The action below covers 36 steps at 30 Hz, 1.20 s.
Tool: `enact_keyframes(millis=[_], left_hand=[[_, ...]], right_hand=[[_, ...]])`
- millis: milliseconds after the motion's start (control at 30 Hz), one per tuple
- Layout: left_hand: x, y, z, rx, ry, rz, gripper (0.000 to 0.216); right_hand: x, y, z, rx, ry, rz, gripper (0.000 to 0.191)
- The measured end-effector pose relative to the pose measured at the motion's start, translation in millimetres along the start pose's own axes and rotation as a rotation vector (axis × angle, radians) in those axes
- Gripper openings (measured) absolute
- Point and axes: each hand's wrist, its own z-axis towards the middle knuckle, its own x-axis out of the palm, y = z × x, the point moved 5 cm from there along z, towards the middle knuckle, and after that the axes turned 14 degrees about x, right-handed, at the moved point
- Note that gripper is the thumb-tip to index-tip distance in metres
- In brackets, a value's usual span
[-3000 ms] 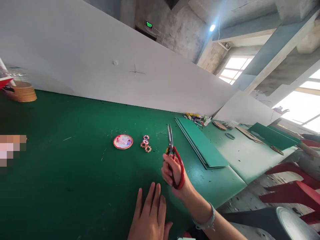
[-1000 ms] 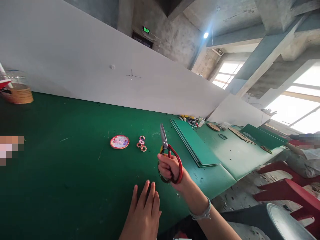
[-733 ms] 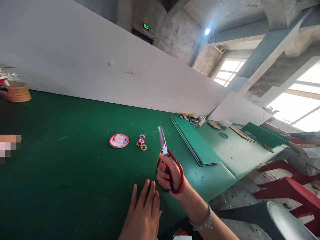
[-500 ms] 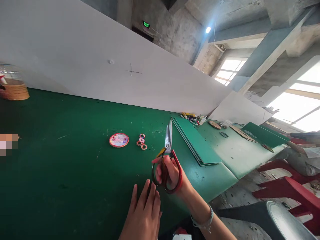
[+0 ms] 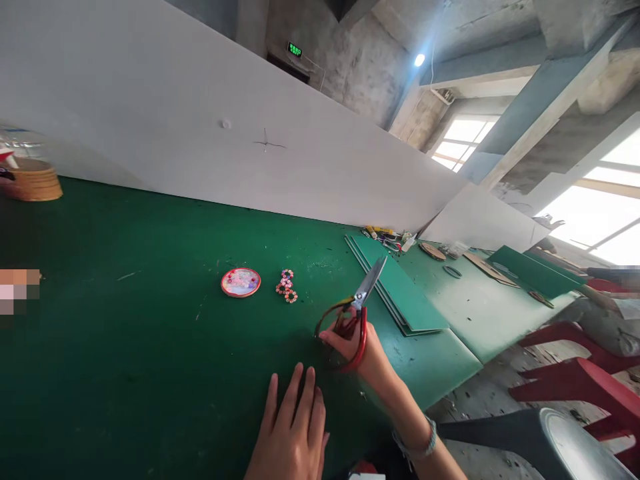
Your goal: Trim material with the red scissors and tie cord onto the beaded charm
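Note:
My right hand (image 5: 356, 344) grips red-handled scissors (image 5: 356, 308) low over the green table (image 5: 125, 333). Their closed blades point up and to the right. My left hand (image 5: 293, 433) lies flat on the table near its front edge, fingers stretched out and together, holding nothing. A small round dish with a red rim (image 5: 241, 282) and a cluster of small coloured rings (image 5: 287, 287) lie on the table beyond my hands, apart from both.
A white board wall (image 5: 200, 133) runs along the table's far side. Stacked green sheets (image 5: 400, 287) lie to the right, with wooden discs and small tools (image 5: 387, 235) beyond. A stack of wooden rings (image 5: 33, 183) sits far left. Red stools (image 5: 585, 380) and a dark bin (image 5: 540, 443) stand at right.
My right hand has lowered the scissors towards the table and tilted the blades from upright to pointing right. My left hand has stayed flat.

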Motion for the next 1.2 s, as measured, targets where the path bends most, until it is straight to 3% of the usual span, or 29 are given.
enact_keyframes(millis=[67,167,300,433,533,633,767,867,933,1067,1200], left_hand=[[0.3,-0.2,0.8,0.003,0.003,0.005,0.033],[1.4,-0.8,1.2,0.017,0.002,0.002,0.031],[1.2,-1.4,0.9,0.039,0.007,0.015,0.03],[-0.1,-2.5,1.1,0.06,0.011,0.052,0.032],[1.8,-3.9,-0.5,0.062,-0.005,0.038,0.03],[4.3,-3.5,-4.1,0.031,-0.027,-0.011,0.03],[-5.9,8.9,-3.2,-0.07,-0.113,-0.231,0.036],[-19.5,36.8,1.5,-0.383,-0.158,-0.4,0.047],[-28.2,51.3,8.1,-0.496,-0.171,-0.456,0.048],[-30.7,63.9,23.1,-0.571,-0.097,-0.666,0.034],[-27.2,64.3,27.9,-0.633,-0.04,-0.771,0.028]], right_hand=[[-6.6,-0.5,-3.4,-0.034,-0.051,-0.041,0.026],[-9.2,2.1,-8.0,-0.084,-0.029,0.111,0.053],[-2.4,5.4,-8.2,-0.049,0.271,0.409,0.074],[-6.2,7.1,-11.5,0.072,0.54,0.647,0.068],[-7.4,8.2,-13.2,0.151,0.637,0.818,0.056],[-3.5,6.9,-10.4,0.244,0.625,0.997,0.045],[2.8,9.7,-12.9,0.272,0.6,1.076,0.057],[3.9,17.7,-27.5,0.221,0.563,0.941,0.049],[4.8,21.5,-41.2,0.244,0.523,0.763,0.047],[-4.5,26.9,-59.1,0.245,0.201,0.39,0.041],[5.0,32.4,-65.4,0.241,0.163,0.378,0.047]])
